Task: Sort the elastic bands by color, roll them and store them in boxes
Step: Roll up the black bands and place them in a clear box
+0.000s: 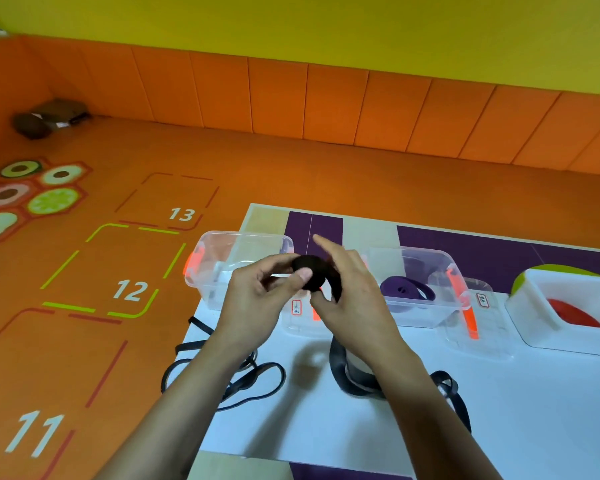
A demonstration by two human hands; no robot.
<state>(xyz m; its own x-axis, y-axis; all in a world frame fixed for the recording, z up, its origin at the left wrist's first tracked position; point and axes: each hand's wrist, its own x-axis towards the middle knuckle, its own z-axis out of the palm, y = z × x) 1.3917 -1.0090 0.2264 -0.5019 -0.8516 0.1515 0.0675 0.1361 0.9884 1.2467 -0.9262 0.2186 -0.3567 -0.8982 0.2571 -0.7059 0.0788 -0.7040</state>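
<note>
A half-rolled black band is held up between both hands above the white table. My left hand pinches the coil with thumb and fingers. My right hand grips the band's other side, index finger raised; the band's loose tail hangs down to the table. More black bands lie tangled at the table's left and another black band at the right. Behind the hands stands an empty clear box. A second clear box holds a rolled purple band. A white box holds a red band.
Clear lids with orange clips lie flat in front of the boxes. The table stands on an orange floor painted with numbered squares. A dark object lies by the padded orange wall at far left.
</note>
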